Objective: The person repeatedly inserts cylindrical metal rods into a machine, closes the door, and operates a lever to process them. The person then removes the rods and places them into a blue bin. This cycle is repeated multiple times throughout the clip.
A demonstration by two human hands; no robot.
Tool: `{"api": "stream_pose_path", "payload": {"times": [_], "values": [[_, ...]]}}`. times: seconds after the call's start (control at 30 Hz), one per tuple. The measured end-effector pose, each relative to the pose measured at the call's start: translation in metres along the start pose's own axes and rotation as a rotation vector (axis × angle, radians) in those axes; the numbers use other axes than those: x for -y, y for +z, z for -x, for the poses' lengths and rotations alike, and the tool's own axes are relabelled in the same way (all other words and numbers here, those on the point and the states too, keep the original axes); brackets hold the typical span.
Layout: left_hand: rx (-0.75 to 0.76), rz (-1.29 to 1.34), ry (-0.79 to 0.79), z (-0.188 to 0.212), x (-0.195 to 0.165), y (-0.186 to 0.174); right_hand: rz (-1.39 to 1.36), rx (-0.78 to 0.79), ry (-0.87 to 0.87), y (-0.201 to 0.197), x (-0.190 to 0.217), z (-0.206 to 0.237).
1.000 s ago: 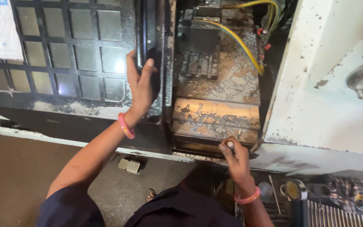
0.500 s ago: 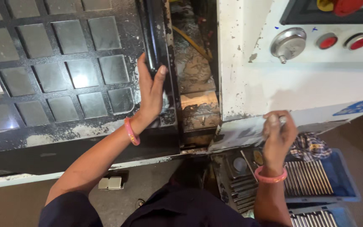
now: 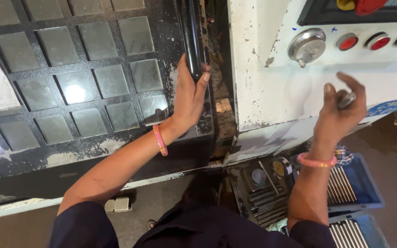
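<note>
We see the left hand wrapped around the black vertical bar handle at the edge of the dark sliding machine door with square glass panes; its grip is clamped on the bar, thumb on the door face, which suits pulling or steadying the heavy door along its track. The door stands almost against the chipped white metal control cabinet, leaving only a narrow gap. The right hand is raised in front of that cabinet, fingers pinched together on a small silvery metal piece, held clear of the gap, below the round silver dial knob. 2 blue trays of grey metal rods sit lower right
</note>
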State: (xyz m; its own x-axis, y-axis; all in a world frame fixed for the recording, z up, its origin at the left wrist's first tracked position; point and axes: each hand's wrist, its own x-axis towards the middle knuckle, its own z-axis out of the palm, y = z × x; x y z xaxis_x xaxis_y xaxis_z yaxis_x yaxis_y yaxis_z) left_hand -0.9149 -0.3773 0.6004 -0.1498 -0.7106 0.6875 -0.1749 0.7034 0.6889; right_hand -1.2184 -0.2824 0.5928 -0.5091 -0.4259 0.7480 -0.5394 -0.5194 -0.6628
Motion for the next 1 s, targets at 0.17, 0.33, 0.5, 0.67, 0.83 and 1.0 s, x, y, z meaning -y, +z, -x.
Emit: {"api": "stream_pose_path", "payload": {"times": [0.17,0.33,0.5,0.67,0.83,1.0], "values": [[0.071,-0.09,0.091,-0.005,-0.001,0.007,0.033,-0.009,-0.015,0.006,-0.011,-0.031],[0.164,-0.096,0.119,-0.012,-0.004,0.015,0.103,0.026,-0.037,0.008,-0.018,-0.044],[0.198,-0.163,0.179,-0.016,-0.009,0.027,0.111,0.059,-0.096,0.015,-0.02,-0.046],[0.201,-0.149,0.165,-0.015,-0.013,0.031,0.166,0.063,-0.088,0.016,-0.017,-0.046],[0.207,-0.089,0.105,-0.015,-0.012,0.032,0.169,0.041,-0.073,0.012,-0.001,-0.023],[0.012,-0.304,0.273,0.008,-0.022,0.034,0.049,0.11,-0.07,0.026,0.018,0.039]]}}
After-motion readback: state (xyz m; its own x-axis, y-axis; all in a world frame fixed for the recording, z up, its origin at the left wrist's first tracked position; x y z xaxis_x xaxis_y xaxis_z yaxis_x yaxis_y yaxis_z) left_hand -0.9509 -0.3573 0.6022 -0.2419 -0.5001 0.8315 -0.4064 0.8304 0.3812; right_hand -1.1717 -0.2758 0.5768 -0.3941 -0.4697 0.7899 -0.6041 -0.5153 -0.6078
